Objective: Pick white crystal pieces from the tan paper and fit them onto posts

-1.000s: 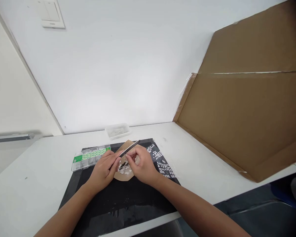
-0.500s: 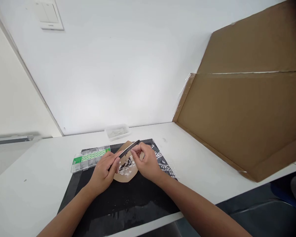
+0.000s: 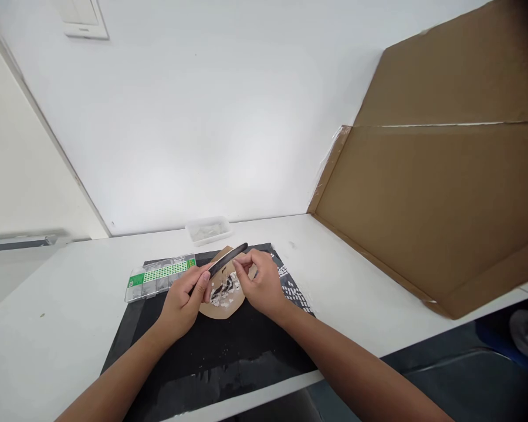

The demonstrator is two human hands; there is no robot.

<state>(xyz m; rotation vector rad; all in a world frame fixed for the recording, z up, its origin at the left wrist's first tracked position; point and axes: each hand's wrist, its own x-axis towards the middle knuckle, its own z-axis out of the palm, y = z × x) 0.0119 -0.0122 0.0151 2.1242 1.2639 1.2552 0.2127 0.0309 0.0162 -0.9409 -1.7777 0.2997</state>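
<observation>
My left hand [image 3: 180, 310] is closed around the near end of a long, narrow dark strip with a pale edge [image 3: 229, 258]. The strip slants up and to the right above a brown paper sheet [image 3: 223, 314]. Close to the strip's right side, my right hand [image 3: 261, 284] has thumb and index finger pinched together. Whatever lies between those fingertips is too small to make out. On the paper, below both hands, small white flakes and dark scraps [image 3: 229, 288] lie in a loose pile.
A black mat [image 3: 229, 351] lies under the paper on a white table [image 3: 356, 281]. Left of the paper is a clear case with green labels [image 3: 161, 278]; a translucent tray [image 3: 208, 230] stands behind. White pieces [image 3: 295, 296] cover the mat's right edge. Cardboard [image 3: 431, 193] stands at right.
The camera view has tilted slightly downward, so the scene sits a little higher. Both hands keep nearly the same pose, with the left still holding the strip.
</observation>
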